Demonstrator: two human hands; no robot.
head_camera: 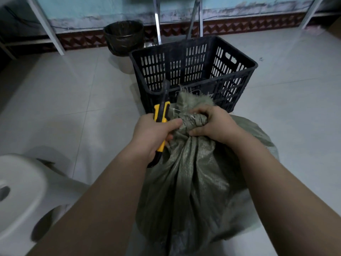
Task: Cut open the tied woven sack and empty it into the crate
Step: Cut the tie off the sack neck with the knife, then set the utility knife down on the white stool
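A grey-green woven sack [191,182] stands on the tiled floor right in front of me, its neck bunched and tied with pale string [175,110]. My right hand [212,124] grips the tied neck just below the frayed top. My left hand [155,133] is closed around a yellow-and-black utility knife [162,111], whose blade end points up and away, close to the left side of the knot. Behind the sack stands a black slotted plastic crate [193,71]; I see nothing inside it.
A dark bin lined with a black bag [124,37] stands behind the crate by the wall. A white plastic stool [20,187] sits at lower left. Metal frame legs [157,21] rise behind the crate, and white shelf legs [49,26] at far left.
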